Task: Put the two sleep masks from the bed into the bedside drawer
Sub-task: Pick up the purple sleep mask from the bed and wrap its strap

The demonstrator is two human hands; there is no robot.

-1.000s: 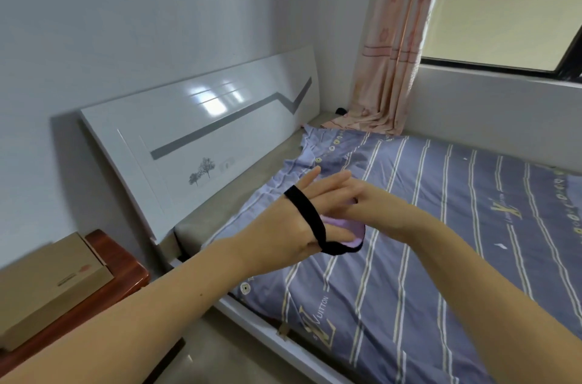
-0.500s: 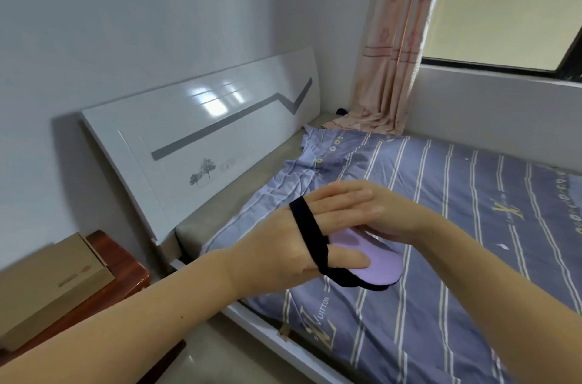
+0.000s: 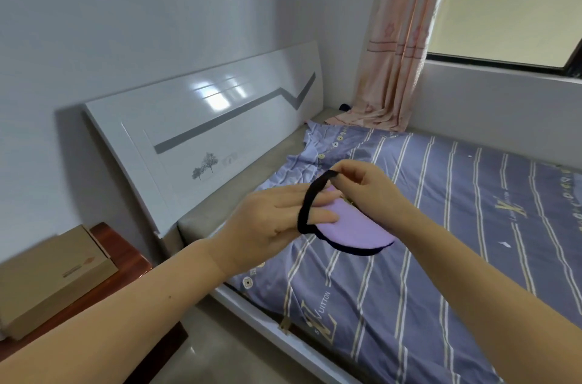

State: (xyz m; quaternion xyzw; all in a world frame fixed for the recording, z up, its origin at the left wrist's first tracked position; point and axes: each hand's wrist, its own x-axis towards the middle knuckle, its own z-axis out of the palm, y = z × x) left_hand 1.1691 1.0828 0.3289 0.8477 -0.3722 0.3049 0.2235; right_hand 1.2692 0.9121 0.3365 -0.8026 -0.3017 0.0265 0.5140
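Note:
A purple sleep mask with black trim hangs in the air above the bed. Its black elastic strap loops around the fingers of my left hand, whose fingers lie flat against the mask. My right hand pinches the top of the strap between thumb and fingers, just behind the mask. I see only this one mask. The reddish wooden bedside table stands at the lower left; its drawer is out of view.
A brown cardboard box lies on the bedside table. The white headboard leans behind the bed, with a bare strip of mattress beside the striped purple sheet. A pink curtain hangs at the window corner.
The strap slid from the back of my left hand down to its fingers. My right hand came out from behind the mask and took the strap's top. The mask hangs further unfolded.

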